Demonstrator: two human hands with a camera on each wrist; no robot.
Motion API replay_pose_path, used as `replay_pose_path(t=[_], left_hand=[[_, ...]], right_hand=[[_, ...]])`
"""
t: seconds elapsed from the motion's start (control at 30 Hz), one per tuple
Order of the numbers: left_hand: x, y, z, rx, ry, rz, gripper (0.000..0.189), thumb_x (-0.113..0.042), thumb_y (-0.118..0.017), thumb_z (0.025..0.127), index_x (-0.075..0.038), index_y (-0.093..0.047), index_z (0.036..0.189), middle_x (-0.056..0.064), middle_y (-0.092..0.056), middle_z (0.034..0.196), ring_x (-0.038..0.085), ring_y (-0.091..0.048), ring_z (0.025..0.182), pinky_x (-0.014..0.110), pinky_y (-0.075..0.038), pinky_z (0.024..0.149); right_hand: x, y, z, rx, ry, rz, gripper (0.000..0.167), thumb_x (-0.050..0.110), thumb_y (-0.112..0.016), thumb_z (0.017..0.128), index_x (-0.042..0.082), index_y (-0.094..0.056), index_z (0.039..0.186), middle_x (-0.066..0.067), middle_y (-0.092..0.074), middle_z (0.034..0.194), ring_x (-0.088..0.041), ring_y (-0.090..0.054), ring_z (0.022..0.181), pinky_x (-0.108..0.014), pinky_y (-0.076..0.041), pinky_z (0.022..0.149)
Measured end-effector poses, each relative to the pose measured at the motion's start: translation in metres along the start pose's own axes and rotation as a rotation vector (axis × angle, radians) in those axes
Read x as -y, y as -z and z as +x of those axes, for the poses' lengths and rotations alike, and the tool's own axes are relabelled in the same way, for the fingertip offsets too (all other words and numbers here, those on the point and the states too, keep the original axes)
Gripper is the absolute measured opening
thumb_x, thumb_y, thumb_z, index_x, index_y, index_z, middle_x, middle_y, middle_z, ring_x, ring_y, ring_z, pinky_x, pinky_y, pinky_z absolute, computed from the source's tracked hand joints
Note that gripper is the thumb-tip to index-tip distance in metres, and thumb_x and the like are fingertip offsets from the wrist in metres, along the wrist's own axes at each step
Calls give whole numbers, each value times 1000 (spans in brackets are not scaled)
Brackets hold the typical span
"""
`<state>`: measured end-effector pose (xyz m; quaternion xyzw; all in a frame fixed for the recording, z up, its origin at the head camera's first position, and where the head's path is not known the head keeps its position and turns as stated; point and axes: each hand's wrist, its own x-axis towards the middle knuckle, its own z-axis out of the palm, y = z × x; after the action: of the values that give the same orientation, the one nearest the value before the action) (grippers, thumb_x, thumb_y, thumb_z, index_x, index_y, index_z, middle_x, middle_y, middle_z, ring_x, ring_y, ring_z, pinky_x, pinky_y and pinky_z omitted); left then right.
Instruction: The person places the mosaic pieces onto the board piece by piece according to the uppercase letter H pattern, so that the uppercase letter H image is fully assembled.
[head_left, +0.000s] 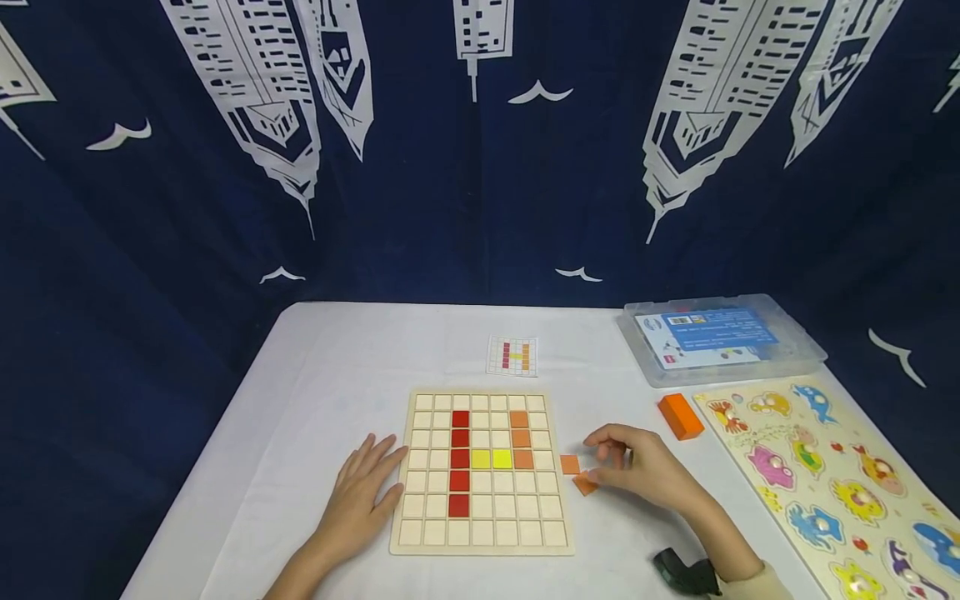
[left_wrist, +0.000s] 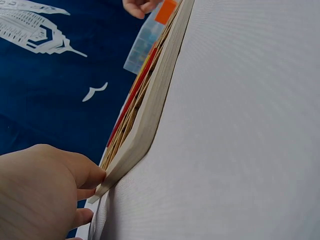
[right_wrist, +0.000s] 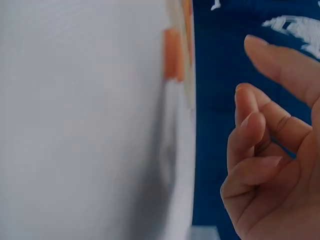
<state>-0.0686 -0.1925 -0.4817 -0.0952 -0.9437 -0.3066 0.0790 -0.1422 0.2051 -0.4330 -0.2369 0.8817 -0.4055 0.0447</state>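
A wooden grid board (head_left: pixel 525 533) lies on the white table. One column of its cells holds red tiles (head_left: pixel 459 458), two yellow tiles (head_left: pixel 491 459) sit beside them, and three orange tiles (head_left: pixel 521 438) stand in a column further right. Against the board's left edge rests my left hand (head_left: pixel 362 496), its fingertips touching the rim in the left wrist view. My right hand (head_left: pixel 648 467) hovers by two loose orange tiles (head_left: pixel 570 464), partly covering the nearer one. In the right wrist view its thumb and index finger are apart with nothing between them.
Behind the board lies a small pattern card (head_left: pixel 512 357). At the right are an orange block (head_left: pixel 681 417), a clear plastic case (head_left: pixel 637 367) and a wooden animal puzzle (head_left: pixel 806 437). A dark blue printed curtain (head_left: pixel 480 208) hangs behind the table.
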Motion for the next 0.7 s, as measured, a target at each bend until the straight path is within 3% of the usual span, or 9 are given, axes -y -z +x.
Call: replay_pose_path(t=[0.1,0.3,0.7], left_hand=[[1,-1,0,7,10,-3,48,-12,-62,92,-9,-54,139,13,-42,153,40,-22,148,62,-13,117],[2,-2,-1,8,18,-2,48,-13,-63,92,-8,-54,139,14,-42,152,40,-22,147,62,-13,117],[1,-1,-1,1,10,-5,48,-12,-64,91,-8,-55,138,15,-43,151,41,-23,147,63,-14,116]], right_hand=[[-13,-2,-9,9,-31,51,35,16,-86,72,9,-69,101,0,-60,79,-5,-47,61,-21,-43,53],[-32,-13,-14,36,-16,82,37,21,-87,71,10,-68,101,1,-61,79,-3,-49,61,-20,-45,54],[-32,-19,-16,11,-11,2,34,16,-87,70,15,-69,99,9,-60,77,-3,-49,63,-19,-44,58]])
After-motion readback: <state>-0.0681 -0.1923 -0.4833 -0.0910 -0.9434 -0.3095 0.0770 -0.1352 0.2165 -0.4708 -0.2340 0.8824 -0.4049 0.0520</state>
